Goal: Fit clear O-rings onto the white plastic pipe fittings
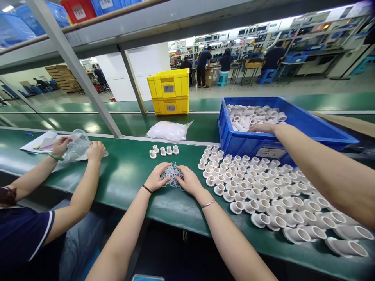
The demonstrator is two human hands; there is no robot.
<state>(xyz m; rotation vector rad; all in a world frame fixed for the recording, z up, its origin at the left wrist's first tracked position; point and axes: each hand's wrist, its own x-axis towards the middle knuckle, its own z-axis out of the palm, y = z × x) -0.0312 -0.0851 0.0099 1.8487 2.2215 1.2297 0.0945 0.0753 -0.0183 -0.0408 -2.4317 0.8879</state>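
Note:
Both my hands rest on a small pile of thin clear rubber rings [172, 171] on the green table [129, 175]. My left hand [157, 177] curls around the pile's left side, and my right hand [190, 180] covers its right side, fingers in the rings. Several white flanged plastic sleeves [252, 187] stand in rows just right of my right hand. Another few white sleeves [164, 150] stand in a short row beyond the rings.
A co-worker's arm [307, 156] reaches from the right into a blue bin [293, 117] of white sleeves. On the left a person's two hands hold a clear plastic bag [76, 145]. A white filled bag [169, 130] and stacked yellow crates [169, 91] sit behind.

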